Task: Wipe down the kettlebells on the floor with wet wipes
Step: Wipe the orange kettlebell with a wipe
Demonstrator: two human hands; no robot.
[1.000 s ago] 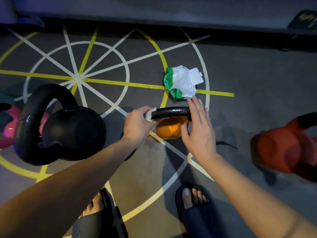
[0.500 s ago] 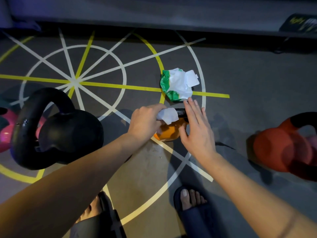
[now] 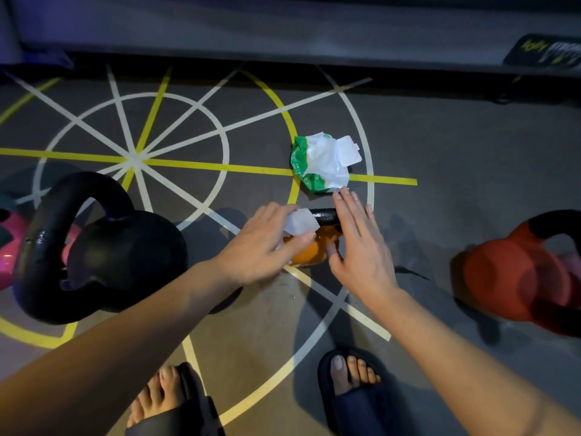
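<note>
On the grey floor with painted lines stands a small orange kettlebell with a black handle, just in front of a green-and-white pack of wet wipes. The left hand pinches a white wet wipe against the handle, its fingers curled on it. The right hand rests against the handle's right end, fingers straight and together. A large black iron kettlebell sits to the left and a red kettlebell to the right.

Dim light; dark grey floor bearing white and yellow radial lines; grey ledge across frame top
</note>
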